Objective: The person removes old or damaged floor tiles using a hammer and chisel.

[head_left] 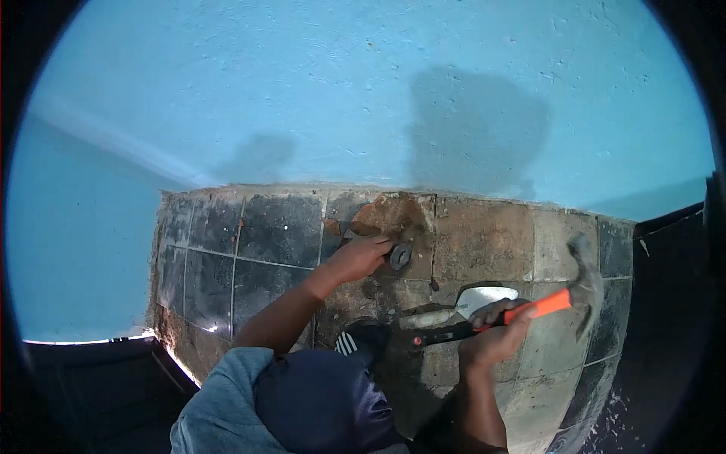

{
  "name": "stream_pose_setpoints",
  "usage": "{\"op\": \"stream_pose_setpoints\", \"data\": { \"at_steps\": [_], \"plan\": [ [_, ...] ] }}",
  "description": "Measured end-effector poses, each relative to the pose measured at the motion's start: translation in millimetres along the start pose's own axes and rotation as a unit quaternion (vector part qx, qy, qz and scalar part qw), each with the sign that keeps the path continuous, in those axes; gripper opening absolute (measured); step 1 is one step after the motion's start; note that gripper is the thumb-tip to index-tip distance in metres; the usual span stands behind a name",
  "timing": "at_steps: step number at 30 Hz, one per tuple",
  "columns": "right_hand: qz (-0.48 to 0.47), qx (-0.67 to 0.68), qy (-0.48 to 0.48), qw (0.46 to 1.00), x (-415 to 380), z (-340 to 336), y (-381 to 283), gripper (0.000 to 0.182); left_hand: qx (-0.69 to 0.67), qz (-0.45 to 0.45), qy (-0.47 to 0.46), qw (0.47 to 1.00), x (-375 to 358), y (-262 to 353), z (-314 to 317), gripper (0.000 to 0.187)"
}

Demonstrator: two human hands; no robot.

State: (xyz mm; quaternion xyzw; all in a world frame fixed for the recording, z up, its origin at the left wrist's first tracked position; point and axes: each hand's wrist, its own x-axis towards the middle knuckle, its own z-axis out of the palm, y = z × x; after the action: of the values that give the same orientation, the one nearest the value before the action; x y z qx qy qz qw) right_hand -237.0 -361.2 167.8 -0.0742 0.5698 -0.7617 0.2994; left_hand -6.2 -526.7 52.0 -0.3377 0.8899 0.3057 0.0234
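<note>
My right hand (495, 337) is wrapped round the orange and black handle of a claw hammer (550, 303), its metal head at the right above the tiles. My left hand (361, 257) is closed on a dark chisel-like tool (399, 256) with a round end, held low over the floor; the tool's other end is hidden by the hand. Just beyond the fingers lies a patch of broken, reddish-brown floor (389, 216). A trowel (486, 297) with a bright metal blade and a worn handle lies on the tiles, partly behind my right hand.
A light blue wall (340, 113) rises along the far edge of the tiled floor (280, 227). Dark panels stand at the right (673, 303) and lower left (98, 393). A striped shoe (359, 342) rests on the floor near the bottom middle.
</note>
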Motion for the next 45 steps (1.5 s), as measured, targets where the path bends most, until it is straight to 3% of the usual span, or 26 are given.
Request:
{"op": "stream_pose_setpoints", "data": {
  "at_steps": [1,4,6,8,13,16,19,22,23,25,28,31,34,37,40,43,45],
  "plan": [
    [-0.025,0.031,0.019,0.999,3,2,-6,0.047,-0.002,-0.001,0.006,1.0,0,3,0,0.043],
    [-0.037,-0.095,-0.041,0.994,-16,-36,60,0.043,-0.009,0.064,0.103,0.993,2,0,6,0.034],
    [-0.129,-0.314,-0.137,0.93,-39,-69,146,0.044,-0.029,0.068,0.083,0.994,5,-1,-2,0.036],
    [0.13,-0.359,-0.241,0.892,-47,-67,133,0.045,-0.027,0.054,0.065,0.996,5,1,-2,0.037],
    [0.112,-0.419,-0.24,0.868,5,-75,120,0.051,0.007,0.014,0.018,1.0,2,14,12,0.039],
    [0.082,-0.443,-0.281,0.847,69,-83,96,0.056,0.094,0.084,-0.001,0.992,-8,15,33,0.041],
    [0.043,-0.554,-0.287,0.78,114,-74,31,0.056,0.107,0.057,-0.084,0.989,-20,21,50,0.044],
    [0.002,-0.606,-0.324,0.726,157,-88,0,0.055,0.117,0.081,-0.081,0.986,-31,29,50,0.047],
    [-0.002,-0.621,-0.339,0.707,168,-92,-7,0.055,0.096,0.051,-0.089,0.99,-30,33,50,0.048],
    [-0.004,-0.614,-0.356,0.704,182,-98,-13,0.056,0.053,-0.011,-0.104,0.993,-26,42,40,0.05],
    [0.016,-0.597,-0.376,0.709,189,-106,-12,0.057,0.06,-0.049,-0.055,0.995,-11,35,34,0.048],
    [0.04,-0.569,-0.373,0.732,179,-115,-6,0.057,0.102,-0.085,-0.072,0.988,3,51,7,0.045],
    [0.085,-0.512,-0.351,0.779,151,-120,12,0.056,0.151,-0.082,-0.155,0.973,17,53,-10,0.039],
    [0.143,-0.448,-0.347,0.812,134,-116,31,0.054,0.206,-0.019,-0.125,0.97,38,50,-20,0.021],
    [0.133,-0.477,-0.343,0.799,126,-110,13,0.054,0.19,-0.098,-0.129,0.968,62,36,-15,0.024],
    [0.099,-0.513,-0.329,0.787,129,-107,-14,0.054,0.169,-0.083,-0.131,0.973,68,16,-20,0.031],
    [0.129,-0.503,-0.295,0.802,123,-97,-44,0.052,0.141,-0.093,-0.087,0.982,72,8,-19,0.035]
  ]
}}
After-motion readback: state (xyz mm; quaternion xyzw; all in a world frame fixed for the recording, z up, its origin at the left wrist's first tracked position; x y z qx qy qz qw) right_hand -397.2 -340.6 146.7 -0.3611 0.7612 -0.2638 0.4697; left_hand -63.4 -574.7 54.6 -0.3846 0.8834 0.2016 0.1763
